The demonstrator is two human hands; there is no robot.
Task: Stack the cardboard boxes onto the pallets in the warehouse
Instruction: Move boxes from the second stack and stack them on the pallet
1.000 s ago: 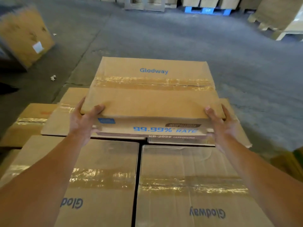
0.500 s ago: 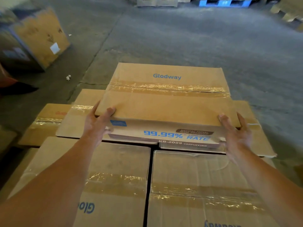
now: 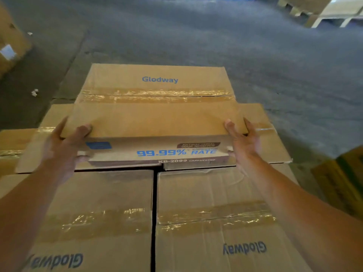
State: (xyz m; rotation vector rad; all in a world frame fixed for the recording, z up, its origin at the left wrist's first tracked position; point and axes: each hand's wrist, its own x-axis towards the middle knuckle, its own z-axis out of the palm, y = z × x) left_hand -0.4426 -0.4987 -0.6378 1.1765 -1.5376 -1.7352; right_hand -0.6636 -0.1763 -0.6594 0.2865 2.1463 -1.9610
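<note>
Your left hand and right hand each clamp a near corner of the top box, thumbs on its lid, above the far stacked boxes. Drop it unevenly and your lower fingers could get trapped, or it could land skewed.

Matt brown cardboard under my left hand and right hand on this top box, with glossy clear tape crinkling along its seam. The lower boxes are the same dull cardboard, creased, shiny-taped too. Rough grey concrete floor across the top of the frame. Pale bare wood on the pallet, upper right.
</note>
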